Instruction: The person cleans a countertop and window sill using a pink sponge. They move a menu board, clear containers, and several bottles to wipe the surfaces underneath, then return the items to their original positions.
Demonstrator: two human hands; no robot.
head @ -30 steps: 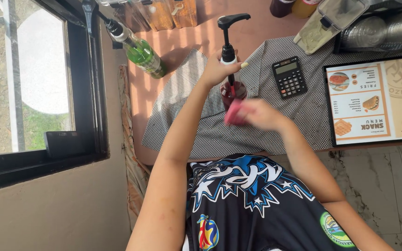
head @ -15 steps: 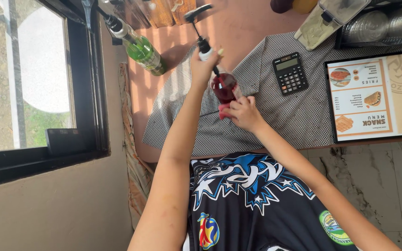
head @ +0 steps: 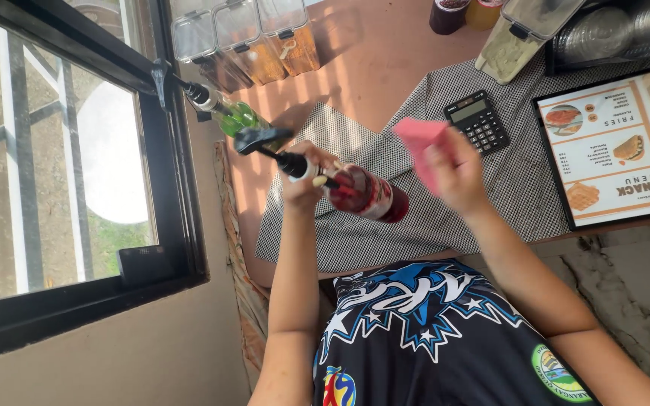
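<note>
Left hand (head: 304, 180) has a closed grip round the neck of a pump bottle (head: 362, 194) of dark red syrup, tipped nearly flat above the checkered cloth (head: 445, 218) on the counter (head: 362, 68). Right hand (head: 453, 169) grips a pink cloth (head: 419, 139), raised just beside the bottle's base. Crowded around: calculator (head: 477, 120) right behind the pink cloth, menu board (head: 618, 154) to the right, green bottle (head: 238, 116) by the window (head: 77, 165), clear containers (head: 265, 34) along the back.
</note>
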